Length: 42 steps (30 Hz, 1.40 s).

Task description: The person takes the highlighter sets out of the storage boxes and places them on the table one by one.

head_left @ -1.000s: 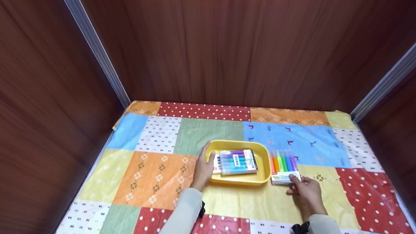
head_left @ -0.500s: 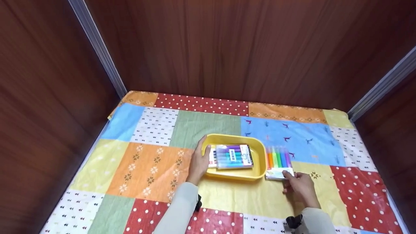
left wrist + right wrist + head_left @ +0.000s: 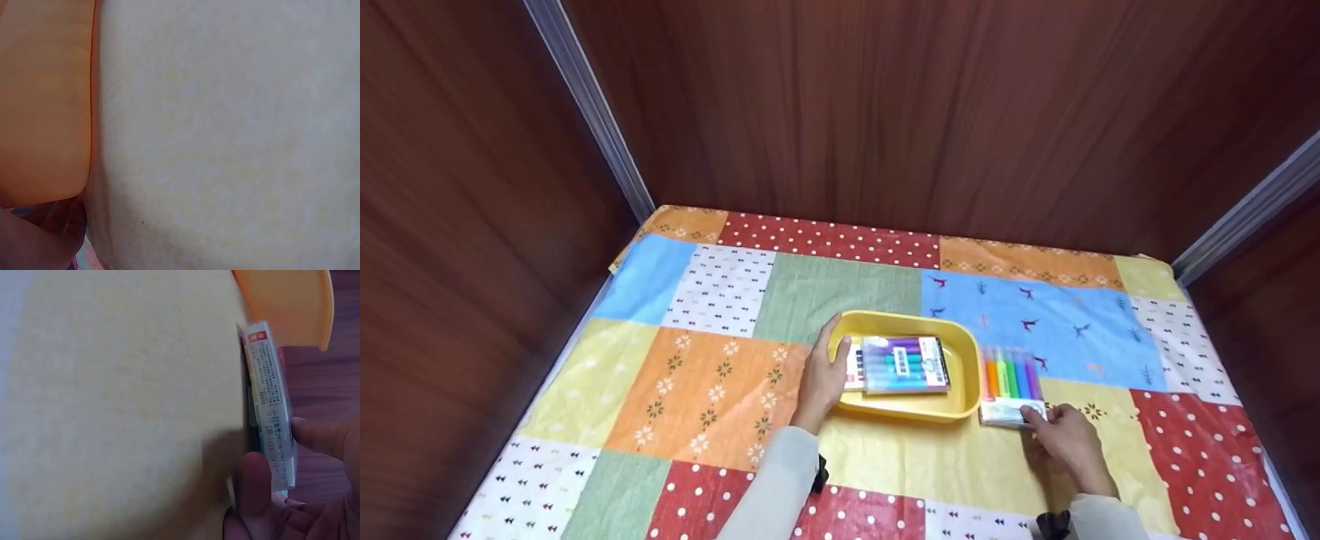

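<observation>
A yellow plastic bin stands on the patchwork tablecloth. My left hand grips its left end, with the thumb inside the rim and the fingers along the outer wall. Inside lie two flat packs: a clear pack of purple and teal pens on top, and a partly covered white-edged pack beneath. Just right of the bin is a clear pack of rainbow-coloured markers. My right hand pinches its near right corner, thumb on top. The right wrist view shows the printed edge of this marker pack between thumb and fingers.
The patchwork tablecloth covers the table. Dark wood panels rise behind it and on both sides, joined by metal corner strips.
The marker pack and right hand have shifted slightly toward the person. My left hand keeps its grip on the bin, and the head view has tilted a little.
</observation>
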Motion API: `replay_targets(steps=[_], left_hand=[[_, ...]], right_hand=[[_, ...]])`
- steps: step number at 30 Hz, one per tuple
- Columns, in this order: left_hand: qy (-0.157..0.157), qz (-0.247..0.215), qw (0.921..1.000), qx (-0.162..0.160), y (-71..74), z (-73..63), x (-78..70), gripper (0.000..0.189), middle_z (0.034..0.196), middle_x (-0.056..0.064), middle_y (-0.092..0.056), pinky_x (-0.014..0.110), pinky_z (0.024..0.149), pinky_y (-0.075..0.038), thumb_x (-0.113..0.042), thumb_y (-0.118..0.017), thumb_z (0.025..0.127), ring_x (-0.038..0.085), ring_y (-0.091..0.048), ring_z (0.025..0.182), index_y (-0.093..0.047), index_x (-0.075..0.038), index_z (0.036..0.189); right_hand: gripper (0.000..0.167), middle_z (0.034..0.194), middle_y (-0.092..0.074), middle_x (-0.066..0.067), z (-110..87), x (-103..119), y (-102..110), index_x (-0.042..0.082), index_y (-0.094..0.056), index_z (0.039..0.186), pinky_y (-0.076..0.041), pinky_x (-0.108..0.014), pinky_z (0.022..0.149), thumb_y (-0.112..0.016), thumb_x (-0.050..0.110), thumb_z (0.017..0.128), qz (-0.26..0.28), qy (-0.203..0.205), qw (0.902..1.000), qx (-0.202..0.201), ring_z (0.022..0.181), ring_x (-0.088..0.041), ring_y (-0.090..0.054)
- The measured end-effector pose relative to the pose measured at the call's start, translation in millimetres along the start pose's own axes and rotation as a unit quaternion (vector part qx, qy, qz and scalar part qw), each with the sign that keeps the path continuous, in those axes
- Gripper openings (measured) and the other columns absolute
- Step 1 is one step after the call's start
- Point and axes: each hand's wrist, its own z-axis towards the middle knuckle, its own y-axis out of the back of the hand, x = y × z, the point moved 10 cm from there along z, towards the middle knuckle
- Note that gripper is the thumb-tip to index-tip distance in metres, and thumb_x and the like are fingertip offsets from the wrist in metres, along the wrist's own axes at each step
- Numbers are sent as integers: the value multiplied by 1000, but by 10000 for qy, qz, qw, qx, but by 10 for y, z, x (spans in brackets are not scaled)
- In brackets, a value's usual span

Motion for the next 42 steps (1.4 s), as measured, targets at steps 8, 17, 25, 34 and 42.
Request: replay_targets(steps=[8, 17, 25, 34, 42], left_hand=[[-27, -68, 10000, -21, 23, -18, -24, 49, 163, -2, -39, 59, 113, -40, -45, -44, 106, 34, -44, 145, -33, -44, 154], [-40, -179, 9998, -61, 29, -47, -32, 51, 163, -3, -38, 59, 117, -36, -46, -44, 106, 33, -40, 148, -34, -40, 156], [33, -68, 10000, 10, -7, -80, -10, 50, 164, -5, -36, 59, 114, -39, -48, -43, 106, 35, -43, 146, -30, -49, 154], [27, -25, 10000, -71, 39, -44, -20, 49, 162, -1, -40, 57, 103, -47, -48, -44, 106, 36, -50, 140, -32, -50, 153], [174, 177, 9997, -41, 14, -14, 17, 49, 163, -1, -38, 60, 107, -45, -50, -43, 105, 39, -48, 141, -29, -54, 152]], right_hand=[[51, 80, -64, -12, -66, 196, 226, -6, -49, 113, -45, -31, 57, -58, 42, 98, -296, 256, 9987, -338, 70, -21, -59], [66, 90, -65, -15, -107, 662, 363, -4, -48, 130, -45, -31, 57, -60, 52, 97, -557, 891, 9928, -575, 70, -20, -58], [70, 118, -64, -25, -105, 860, 301, 0, -44, 139, -49, -29, 63, -59, 54, 97, -590, 1101, 9911, -451, 87, -26, -63], [73, 132, -61, -29, -106, 1239, 225, 2, -47, 138, -55, -52, 88, -60, 59, 95, -655, 1671, 9825, -490, 114, -42, -64], [77, 143, -54, -29, -80, 1437, 87, 6, -42, 150, -55, -53, 92, -59, 59, 96, -794, 1816, 9800, -169, 120, -43, -61]])
